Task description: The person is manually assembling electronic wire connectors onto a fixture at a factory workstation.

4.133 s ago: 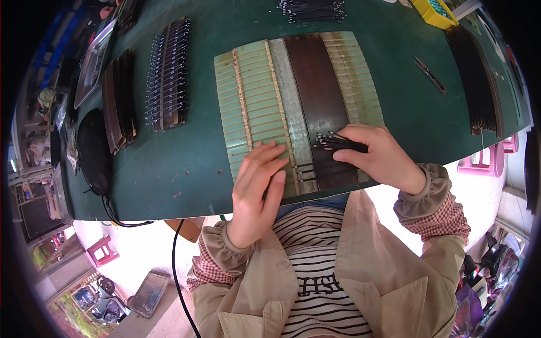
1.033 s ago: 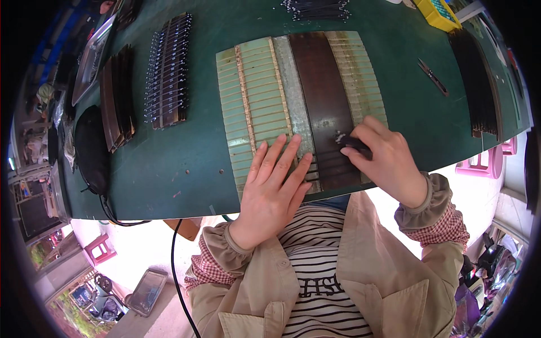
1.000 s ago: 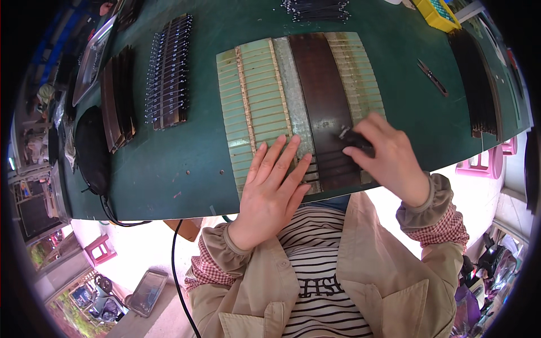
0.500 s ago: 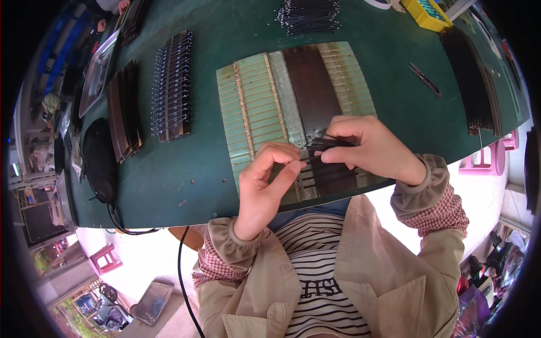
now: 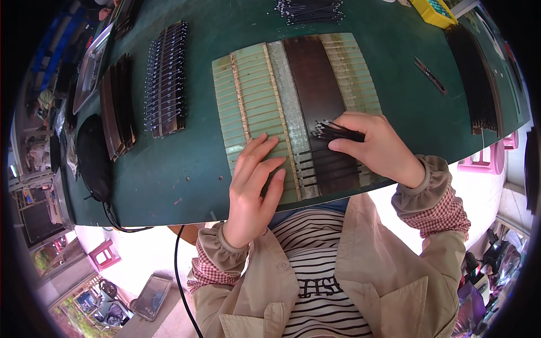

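Note:
My right hand point(image 5: 376, 142) pinches a bundle of thin black wires point(image 5: 333, 132) with pale tips, held just above a dark brown strip point(image 5: 316, 84). The strip runs lengthwise over a light green grooved board point(image 5: 256, 84). Several black wires point(image 5: 307, 172) lie across the strip's near end, their ends in the board's grooves. Over the board's near left part, my left hand point(image 5: 252, 183) has its fingers spread and holds nothing. Whether its fingertips touch the board I cannot tell.
On the green table point(image 5: 194, 194), a wire-covered strip point(image 5: 165, 81) and stacked brown strips point(image 5: 118, 107) stand left, beside a black pouch point(image 5: 94, 158). Loose black wires point(image 5: 310, 10) lie at the back. Small snips point(image 5: 430, 76), a yellow bin point(image 5: 433, 12) and dark strips point(image 5: 472, 79) are right.
My left hand has come away from the wires, moved left and spread its fingers. My right hand keeps its bundle, now turned with the tips fanned out to the left.

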The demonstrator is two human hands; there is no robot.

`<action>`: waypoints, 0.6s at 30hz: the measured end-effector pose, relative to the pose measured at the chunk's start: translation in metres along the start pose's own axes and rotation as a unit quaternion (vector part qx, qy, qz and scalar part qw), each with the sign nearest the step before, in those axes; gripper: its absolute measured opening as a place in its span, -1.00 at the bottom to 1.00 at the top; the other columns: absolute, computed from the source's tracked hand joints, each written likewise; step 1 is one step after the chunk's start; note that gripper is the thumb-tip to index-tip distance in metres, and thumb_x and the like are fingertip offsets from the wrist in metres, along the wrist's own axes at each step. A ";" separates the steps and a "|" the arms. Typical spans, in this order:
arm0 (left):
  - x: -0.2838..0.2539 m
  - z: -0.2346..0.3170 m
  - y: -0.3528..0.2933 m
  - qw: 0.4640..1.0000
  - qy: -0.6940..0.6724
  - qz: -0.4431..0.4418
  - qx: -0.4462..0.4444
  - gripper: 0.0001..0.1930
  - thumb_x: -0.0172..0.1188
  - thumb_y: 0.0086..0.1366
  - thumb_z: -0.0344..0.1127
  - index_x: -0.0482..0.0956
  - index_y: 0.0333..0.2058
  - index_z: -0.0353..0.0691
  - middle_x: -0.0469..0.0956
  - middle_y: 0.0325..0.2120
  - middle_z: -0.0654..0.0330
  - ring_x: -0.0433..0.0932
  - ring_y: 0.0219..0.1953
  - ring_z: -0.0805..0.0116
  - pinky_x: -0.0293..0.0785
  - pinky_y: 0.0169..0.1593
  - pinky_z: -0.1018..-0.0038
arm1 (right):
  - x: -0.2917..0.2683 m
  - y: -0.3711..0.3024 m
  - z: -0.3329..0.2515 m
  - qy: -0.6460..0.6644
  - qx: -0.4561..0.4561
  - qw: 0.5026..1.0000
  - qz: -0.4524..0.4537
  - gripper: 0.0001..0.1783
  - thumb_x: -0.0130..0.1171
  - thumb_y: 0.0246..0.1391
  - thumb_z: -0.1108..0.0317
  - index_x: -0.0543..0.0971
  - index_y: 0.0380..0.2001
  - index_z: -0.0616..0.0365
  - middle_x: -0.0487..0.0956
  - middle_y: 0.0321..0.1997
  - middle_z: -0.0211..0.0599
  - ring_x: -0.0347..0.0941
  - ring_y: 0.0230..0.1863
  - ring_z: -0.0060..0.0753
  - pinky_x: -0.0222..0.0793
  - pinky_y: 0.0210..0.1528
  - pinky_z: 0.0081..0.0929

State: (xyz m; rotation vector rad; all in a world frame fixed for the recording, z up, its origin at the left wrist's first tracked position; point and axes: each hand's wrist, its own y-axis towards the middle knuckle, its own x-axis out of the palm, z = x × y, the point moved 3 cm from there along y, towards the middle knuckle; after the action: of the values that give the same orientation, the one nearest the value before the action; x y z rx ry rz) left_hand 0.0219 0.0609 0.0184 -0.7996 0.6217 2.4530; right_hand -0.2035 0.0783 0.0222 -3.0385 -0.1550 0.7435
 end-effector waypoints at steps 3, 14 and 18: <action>0.000 -0.001 -0.001 1.000 -0.002 0.002 -0.001 -0.81 0.16 0.13 -0.61 0.58 -0.24 -0.38 0.51 0.01 0.00 0.36 0.19 -0.02 0.26 0.22 0.21 | 0.003 0.000 -0.001 -0.027 -0.005 1.000 -0.011 -0.75 0.29 -0.06 0.49 0.54 -0.28 0.35 0.53 -0.38 -0.12 0.46 -0.38 -0.14 0.37 -0.27 -0.38; 0.018 0.014 0.003 0.979 0.151 -0.103 0.089 -0.56 0.23 0.15 -0.43 0.48 0.04 -0.32 0.26 0.22 -0.09 0.26 0.24 -0.10 0.12 0.30 0.04 | 0.004 -0.007 -0.006 -0.163 -0.020 0.986 0.027 -0.78 0.29 -0.08 0.49 0.53 -0.32 0.32 0.48 -0.39 -0.15 0.46 -0.37 -0.09 0.37 -0.29 -0.37; 0.010 0.009 0.002 0.994 0.059 -0.075 0.058 -0.61 0.21 0.19 -0.46 0.49 0.03 -0.31 0.34 0.16 -0.06 0.32 0.21 0.03 0.17 0.28 0.15 | -0.019 -0.009 -0.005 -0.103 -0.016 0.994 0.041 -0.80 0.27 -0.03 0.46 0.53 -0.32 0.30 0.48 -0.42 -0.21 0.45 -0.41 -0.17 0.35 -0.33 -0.38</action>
State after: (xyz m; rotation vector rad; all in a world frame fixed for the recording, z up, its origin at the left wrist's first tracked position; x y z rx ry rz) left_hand 0.0102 0.0667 0.0192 -0.9156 0.7130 2.2257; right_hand -0.2191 0.0857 0.0355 -3.0071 -0.0422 1.0694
